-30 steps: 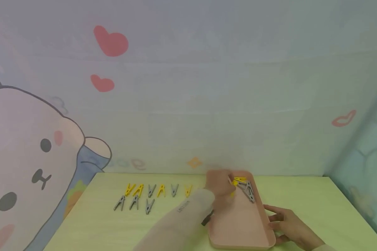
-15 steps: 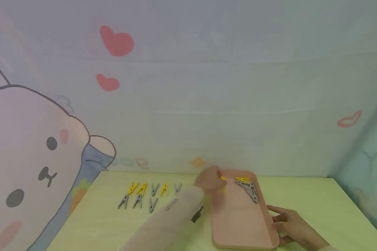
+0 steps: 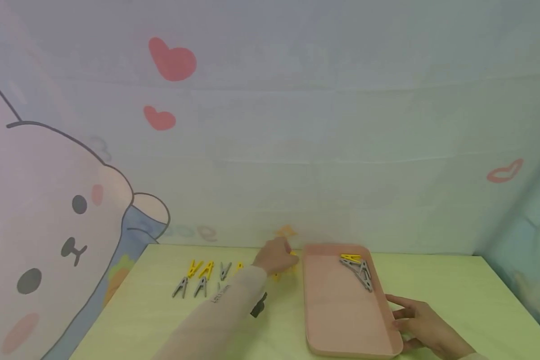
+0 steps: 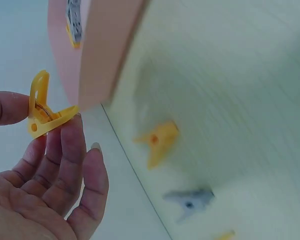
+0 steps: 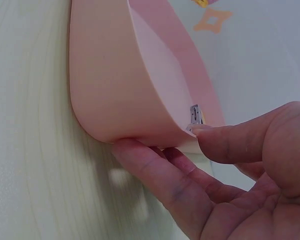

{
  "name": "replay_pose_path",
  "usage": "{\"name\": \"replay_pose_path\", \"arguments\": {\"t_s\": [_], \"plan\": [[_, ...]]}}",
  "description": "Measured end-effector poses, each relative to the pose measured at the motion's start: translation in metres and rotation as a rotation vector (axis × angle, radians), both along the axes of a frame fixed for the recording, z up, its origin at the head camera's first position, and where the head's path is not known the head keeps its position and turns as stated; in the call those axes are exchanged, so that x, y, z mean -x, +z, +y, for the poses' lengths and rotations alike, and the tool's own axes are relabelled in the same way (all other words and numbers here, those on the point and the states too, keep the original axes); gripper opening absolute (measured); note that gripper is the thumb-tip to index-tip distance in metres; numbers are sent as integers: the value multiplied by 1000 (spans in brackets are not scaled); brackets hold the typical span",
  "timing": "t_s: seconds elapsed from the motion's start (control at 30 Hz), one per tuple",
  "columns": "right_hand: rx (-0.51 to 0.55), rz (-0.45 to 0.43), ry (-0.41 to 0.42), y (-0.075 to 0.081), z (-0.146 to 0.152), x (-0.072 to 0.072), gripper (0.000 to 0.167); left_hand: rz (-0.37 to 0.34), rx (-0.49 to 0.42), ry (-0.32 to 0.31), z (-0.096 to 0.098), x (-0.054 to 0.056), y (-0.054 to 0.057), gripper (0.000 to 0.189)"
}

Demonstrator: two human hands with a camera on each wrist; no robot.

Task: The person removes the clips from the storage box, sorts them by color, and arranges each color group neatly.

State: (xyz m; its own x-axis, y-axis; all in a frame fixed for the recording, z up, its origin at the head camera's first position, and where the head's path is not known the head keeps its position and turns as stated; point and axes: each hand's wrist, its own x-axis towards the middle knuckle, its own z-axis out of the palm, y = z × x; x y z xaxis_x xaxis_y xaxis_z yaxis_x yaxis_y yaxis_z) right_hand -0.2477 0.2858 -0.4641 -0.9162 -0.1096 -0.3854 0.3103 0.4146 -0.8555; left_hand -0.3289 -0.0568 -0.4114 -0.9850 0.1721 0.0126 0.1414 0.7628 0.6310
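My left hand [image 3: 274, 257] is above the table just left of the pink tray [image 3: 342, 310]. It pinches a yellow clothespin [image 4: 36, 115] between thumb and fingers, as the left wrist view shows. Below that hand, a yellow clothespin [image 4: 162, 142] and a grey clothespin [image 4: 190, 202] lie on the table, blurred. At the tray's right side, my right hand [image 3: 425, 325] grips the wall, thumb at the rim and fingers against the outside. Inside the tray's far right part rest a yellow clothespin [image 3: 351, 258] and several grey ones [image 3: 357, 272].
Several clothespins lie in two rough rows at the left, with yellow ones [image 3: 206, 270] and grey ones [image 3: 180, 287]. My left sleeve [image 3: 211, 315] covers part of them. A printed cloth wall [image 3: 333, 200] stands along the table's back edge.
My left hand has moved left, out of the tray and over the table beside it, carrying the yellow clothespin. My right hand stays on the tray's side. The view has shifted slightly.
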Motion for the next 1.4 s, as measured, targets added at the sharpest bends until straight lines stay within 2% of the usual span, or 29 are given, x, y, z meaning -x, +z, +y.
{"name": "replay_pose_path", "arguments": {"t_s": [0.17,0.37,0.57,0.77,0.97,1.1,1.23,1.4], "plan": [[-2,-5,4,-3,1,2,64,-13,20,30,-21,-3,-2,18],[-17,-7,10,-5,2,5,65,-40,34,67,-48,-1,-15,12],[-39,-17,17,-5,3,8,67,-58,6,85,-69,-3,-24,40],[1,-3,36,-3,3,5,68,-76,93,114,-88,-11,-30,40],[-15,-21,24,-2,1,6,67,-98,191,159,-97,-17,-34,27],[-19,-34,18,-3,1,9,65,-119,206,176,-97,-22,-35,21],[8,-31,22,-5,3,9,66,-134,230,194,-95,-22,-42,14],[40,-24,35,-4,5,8,66,-121,283,212,-92,-25,-45,12]]}}
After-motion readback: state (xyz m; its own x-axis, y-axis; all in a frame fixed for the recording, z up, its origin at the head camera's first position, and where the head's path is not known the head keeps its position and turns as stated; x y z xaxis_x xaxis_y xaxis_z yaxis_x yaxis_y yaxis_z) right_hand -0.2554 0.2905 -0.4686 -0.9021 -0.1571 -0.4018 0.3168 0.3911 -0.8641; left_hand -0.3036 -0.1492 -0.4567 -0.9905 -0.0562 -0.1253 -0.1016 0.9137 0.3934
